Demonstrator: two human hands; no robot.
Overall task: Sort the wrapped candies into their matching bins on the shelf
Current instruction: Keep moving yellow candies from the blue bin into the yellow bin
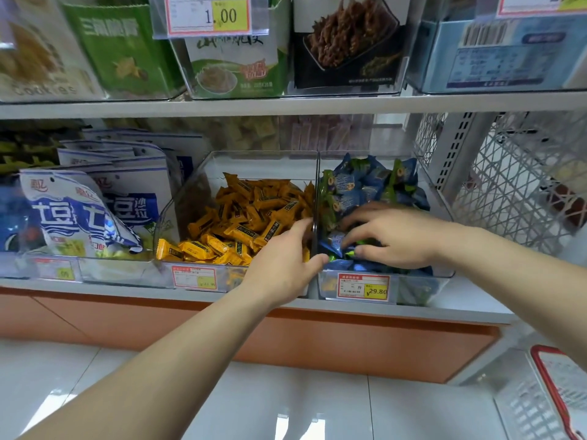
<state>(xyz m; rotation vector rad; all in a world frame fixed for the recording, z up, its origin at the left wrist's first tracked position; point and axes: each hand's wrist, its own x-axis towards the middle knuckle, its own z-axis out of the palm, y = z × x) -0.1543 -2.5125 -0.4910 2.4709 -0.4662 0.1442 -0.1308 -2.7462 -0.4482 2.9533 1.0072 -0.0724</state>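
Head view of a shop shelf (pixel 95 289). Two clear bins stand side by side at the near edge, their walls touching. The left bin (pixel 254 163) holds yellow candies (pixel 247 217). The right bin (pixel 440 201) holds blue and green candies (pixel 359 182), heaped highest at its far end.

The left hand (pixel 286 258) straddles the shared walls, with its fingers on the yellow side and its thumb hooked over to the blue side (whether it grips the wall or a candy cannot be told). The right hand (pixel 400 236) lies palm down in the near part of the right bin, its fingers curled into the pile and its thumb and forefinger pinching the wrappers.

A price tag (pixel 363 288) marked 29.80 hangs on the right bin's front. Blue-and-white snack bags (pixel 95 211) stand to the left of the bins.
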